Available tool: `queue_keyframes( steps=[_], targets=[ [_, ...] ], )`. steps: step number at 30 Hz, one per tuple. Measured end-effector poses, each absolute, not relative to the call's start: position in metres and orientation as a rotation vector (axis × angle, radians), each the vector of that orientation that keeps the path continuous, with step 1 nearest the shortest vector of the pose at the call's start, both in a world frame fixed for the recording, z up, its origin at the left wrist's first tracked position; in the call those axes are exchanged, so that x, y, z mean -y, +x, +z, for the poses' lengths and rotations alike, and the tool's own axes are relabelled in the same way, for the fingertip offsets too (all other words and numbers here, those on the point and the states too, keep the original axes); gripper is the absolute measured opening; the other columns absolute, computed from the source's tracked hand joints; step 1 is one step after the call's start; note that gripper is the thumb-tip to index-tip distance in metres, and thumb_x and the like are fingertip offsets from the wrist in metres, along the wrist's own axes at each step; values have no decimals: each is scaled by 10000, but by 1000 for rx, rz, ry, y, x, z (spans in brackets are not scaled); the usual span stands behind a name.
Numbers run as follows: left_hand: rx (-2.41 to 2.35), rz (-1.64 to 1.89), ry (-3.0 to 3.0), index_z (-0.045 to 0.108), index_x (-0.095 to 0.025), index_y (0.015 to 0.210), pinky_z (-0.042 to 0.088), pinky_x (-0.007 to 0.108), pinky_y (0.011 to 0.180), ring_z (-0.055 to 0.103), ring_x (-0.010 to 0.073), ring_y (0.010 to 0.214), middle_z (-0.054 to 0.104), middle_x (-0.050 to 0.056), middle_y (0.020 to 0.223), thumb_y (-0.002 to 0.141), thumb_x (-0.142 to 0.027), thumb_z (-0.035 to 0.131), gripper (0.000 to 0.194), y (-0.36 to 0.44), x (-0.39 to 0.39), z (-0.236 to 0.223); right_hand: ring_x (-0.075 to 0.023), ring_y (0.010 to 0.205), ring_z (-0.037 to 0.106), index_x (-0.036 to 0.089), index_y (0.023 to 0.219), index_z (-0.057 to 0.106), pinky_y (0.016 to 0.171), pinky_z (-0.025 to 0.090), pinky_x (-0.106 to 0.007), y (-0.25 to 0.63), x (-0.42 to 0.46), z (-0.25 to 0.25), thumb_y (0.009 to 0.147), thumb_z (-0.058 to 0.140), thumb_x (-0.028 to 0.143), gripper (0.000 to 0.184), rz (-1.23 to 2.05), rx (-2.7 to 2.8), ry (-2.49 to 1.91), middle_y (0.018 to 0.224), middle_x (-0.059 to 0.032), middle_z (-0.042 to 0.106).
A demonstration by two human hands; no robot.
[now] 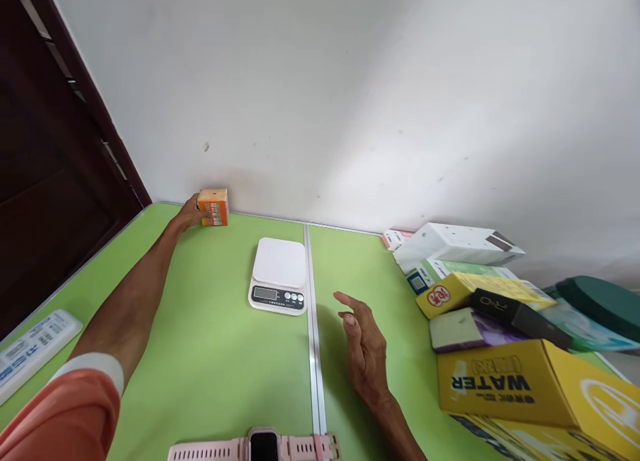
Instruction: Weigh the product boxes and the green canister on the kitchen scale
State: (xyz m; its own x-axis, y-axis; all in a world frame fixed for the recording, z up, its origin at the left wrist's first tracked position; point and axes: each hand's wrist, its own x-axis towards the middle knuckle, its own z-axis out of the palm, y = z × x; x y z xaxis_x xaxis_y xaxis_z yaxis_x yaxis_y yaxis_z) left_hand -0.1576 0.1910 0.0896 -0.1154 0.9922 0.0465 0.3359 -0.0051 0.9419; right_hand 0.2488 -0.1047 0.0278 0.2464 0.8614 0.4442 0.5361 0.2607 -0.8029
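- my left hand (191,214) grips a small orange cardboard-looking box (217,210) by its left side
- probably light, crushable, pinch sides gently
- my right hand (368,354): empty, loosely open

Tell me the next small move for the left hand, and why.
Probably draw the orange box toward the white scale: the left hand already has its fingers on the box by the wall, and the scale lies nearer the person, to the box's right.
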Motion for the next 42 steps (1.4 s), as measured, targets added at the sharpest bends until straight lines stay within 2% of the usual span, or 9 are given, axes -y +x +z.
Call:
queue_keyframes(
  steps=[4, 7, 9, 14, 19, 24, 32, 37, 42],
  targets=[
    [-1720, 1155, 1456, 558, -138, 1375, 547, 526, 1174, 696, 322, 1269, 714, 158, 1332, 615, -166, 922, 843, -147, -176, 98, -299, 1140, 740, 241, 1324, 731, 915, 631, -472, 251, 114, 22, 1135, 462, 565, 462, 374, 1436, -1389, 1257, -131, 779],
    [-1896, 1267, 1490, 495, -119, 1486, 442, 563, 1291, 548, 407, 1500, 544, 245, 1556, 639, -205, 949, 965, -128, -152, 110, -296, 1150, 747, 245, 1320, 736, 895, 640, -449, 251, 123, 19, 1130, 477, 571, 458, 385, 1461, -1367, 1249, -128, 783],
    [-1916, 1421, 1568, 444, -118, 1550, 371, 545, 1347, 471, 404, 1573, 446, 261, 1637, 715, -212, 914, 963, -106, -130, 120, -289, 1116, 757, 247, 1305, 740, 861, 648, -430, 253, 130, 18, 1124, 490, 579, 454, 392, 1462, -1374, 1238, -126, 787],
    [-1498, 1571, 1957, 478, -194, 1531, 465, 521, 1274, 560, 346, 1460, 565, 172, 1531, 901, -295, 808, 718, -12, -57, 132, -284, 1099, 770, 243, 1252, 751, 864, 653, -419, 268, 169, 20, 1115, 522, 564, 418, 368, 1427, -1422, 1200, -113, 803],
    [-881, 1010, 2139, 492, -228, 1563, 536, 546, 1199, 641, 346, 1369, 634, 163, 1477, 933, -427, 803, 730, 97, 33, 114, -308, 1028, 759, 256, 1227, 756, 909, 600, -473, 296, 244, 17, 1105, 532, 547, 387, 82, 1191, -1575, 1192, -116, 795],
    [-507, 615, 2099, 434, -215, 1653, 460, 634, 1273, 543, 429, 1510, 552, 221, 1596, 791, -582, 917, 1054, 186, 81, 88, -333, 1072, 711, 199, 1359, 671, 975, 533, -524, 346, 285, 28, 1079, 438, 698, 618, -246, 661, -1713, 1327, -176, 695],
    [-379, 654, 2033, 314, -229, 1715, 366, 644, 1331, 445, 452, 1590, 491, 239, 1641, 644, -597, 992, 1320, 270, 94, 83, -413, 1432, 597, 203, 1394, 679, 1068, 524, -586, 406, 246, 25, 904, 363, 974, 966, 269, 559, -1569, 1455, -195, 695],
    [-438, 631, 2017, 388, -194, 1649, 410, 658, 1296, 472, 473, 1539, 502, 250, 1586, 563, -580, 1022, 1315, 279, 86, 86, -397, 1334, 667, 195, 1410, 692, 1050, 568, -570, 403, 236, 9, 882, 393, 998, 1006, 360, 569, -1553, 1401, -180, 750],
    [-457, 572, 1962, 515, -206, 1501, 480, 692, 1224, 514, 491, 1452, 537, 216, 1466, 354, -579, 1081, 1332, 277, 88, 84, -398, 1237, 705, 133, 1295, 742, 1000, 588, -536, 399, 251, -2, 877, 397, 1000, 1022, 271, 565, -1713, 1315, -203, 787]
  ],
)
